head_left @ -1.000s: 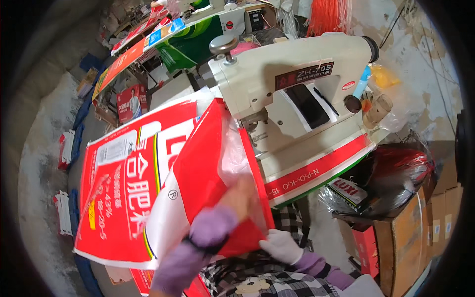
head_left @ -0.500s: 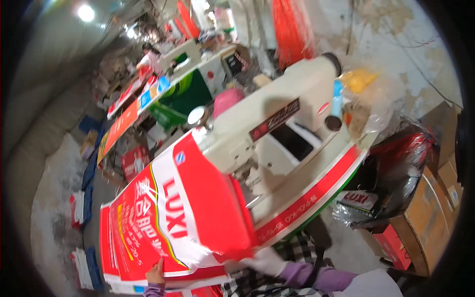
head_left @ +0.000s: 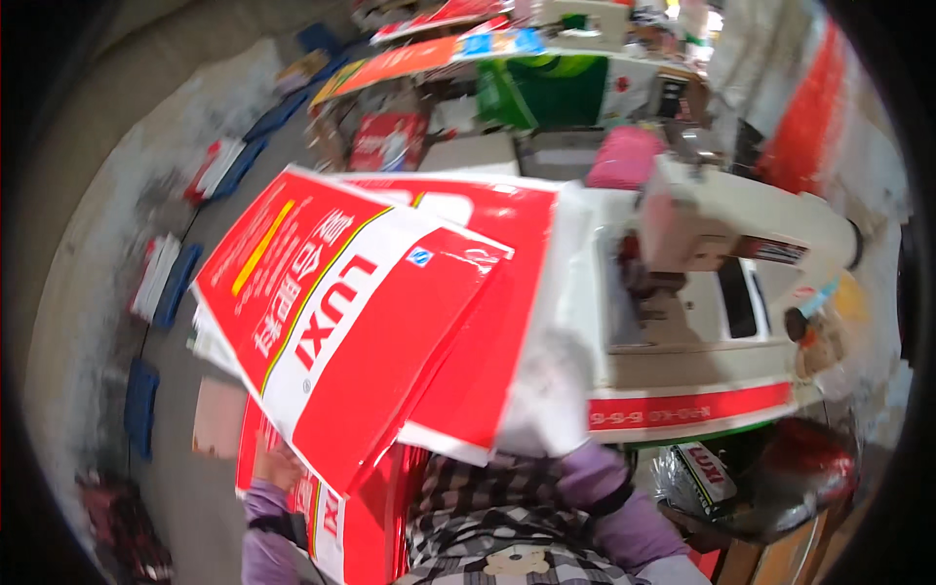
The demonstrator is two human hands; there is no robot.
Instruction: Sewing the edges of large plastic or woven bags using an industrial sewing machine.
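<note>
The left hand [head_left: 276, 466] at 7 o'clock pinches the lower edge of the raised red sack [head_left: 380, 322], which slants up toward 1 o'clock over the sewing machine [head_left: 721, 292]. The right hand is hidden behind the sack, so its grip can't be told.

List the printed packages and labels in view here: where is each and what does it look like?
Large red-and-white woven sack: centre, held tilted by left hand.
Red label strip: front edge of white sewing machine.
Green panel: top, behind.
Small red-and-white packet: lower right.
</note>
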